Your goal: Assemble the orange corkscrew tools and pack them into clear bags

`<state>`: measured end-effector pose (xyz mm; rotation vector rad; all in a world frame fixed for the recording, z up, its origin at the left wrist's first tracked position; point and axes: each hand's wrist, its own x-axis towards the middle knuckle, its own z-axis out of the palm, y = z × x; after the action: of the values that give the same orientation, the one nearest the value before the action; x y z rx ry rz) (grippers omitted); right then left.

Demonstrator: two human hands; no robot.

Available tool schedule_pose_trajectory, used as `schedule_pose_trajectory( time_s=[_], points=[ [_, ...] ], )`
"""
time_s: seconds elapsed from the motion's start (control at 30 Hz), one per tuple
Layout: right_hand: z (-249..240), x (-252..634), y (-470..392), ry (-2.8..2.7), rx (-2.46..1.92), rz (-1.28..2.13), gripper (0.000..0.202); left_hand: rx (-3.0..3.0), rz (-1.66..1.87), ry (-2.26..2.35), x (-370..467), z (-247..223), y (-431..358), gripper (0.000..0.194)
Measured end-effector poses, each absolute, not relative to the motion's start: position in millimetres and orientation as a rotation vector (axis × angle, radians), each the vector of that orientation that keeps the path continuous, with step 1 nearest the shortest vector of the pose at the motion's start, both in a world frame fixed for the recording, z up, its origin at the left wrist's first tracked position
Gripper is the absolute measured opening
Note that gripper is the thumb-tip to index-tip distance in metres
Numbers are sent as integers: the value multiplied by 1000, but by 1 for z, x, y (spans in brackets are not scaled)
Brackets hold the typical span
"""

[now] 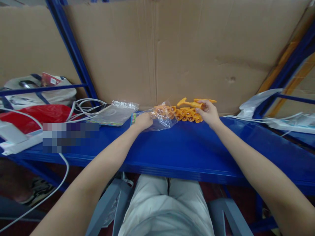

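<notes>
My left hand (144,122) is closed on the near left side of a clear plastic bag (163,123), which lies on the blue table. Several orange plastic pieces show through the bag and at its right-hand mouth. Beside it, a stacked row of orange tube-shaped plastic pieces (188,114) rests against the cardboard. My right hand (208,113) is closed on an orange plastic piece (190,104) with projecting arms, held just above the right end of the row. Its exact kind cannot be made out.
Flat clear plastic bags (114,113) lie left of my left hand. White cables (86,108) and a power strip (22,142) are further left, near a red bag (36,114). A cardboard wall (157,49) stands behind the blue table (172,150). More cables lie at the right.
</notes>
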<state>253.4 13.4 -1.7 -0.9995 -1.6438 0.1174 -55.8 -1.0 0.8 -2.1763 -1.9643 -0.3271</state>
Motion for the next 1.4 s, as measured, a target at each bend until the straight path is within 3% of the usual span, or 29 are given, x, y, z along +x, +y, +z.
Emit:
schedule_pose_trajectory(
  time_s=[0.13,0.33,0.6,1.07,1.4],
  points=[
    [1,243,3,-1535,-944,313,29,-2142,-347,-2046,-58,-5,1,54],
    [4,218,-15,-1646,-883,459,26,-2330,-62,-2122,-64,-17,10,85],
    [1,225,-13,-1827,-996,267,13,-2476,151,-2087,-63,-8,3,91],
    [4,218,-22,-1972,-954,-46,9,-2635,171,-1890,-74,-11,17,108],
    [0,213,-21,-1604,-1212,778,9,-2717,29,-1805,-83,-10,19,120]
  ],
)
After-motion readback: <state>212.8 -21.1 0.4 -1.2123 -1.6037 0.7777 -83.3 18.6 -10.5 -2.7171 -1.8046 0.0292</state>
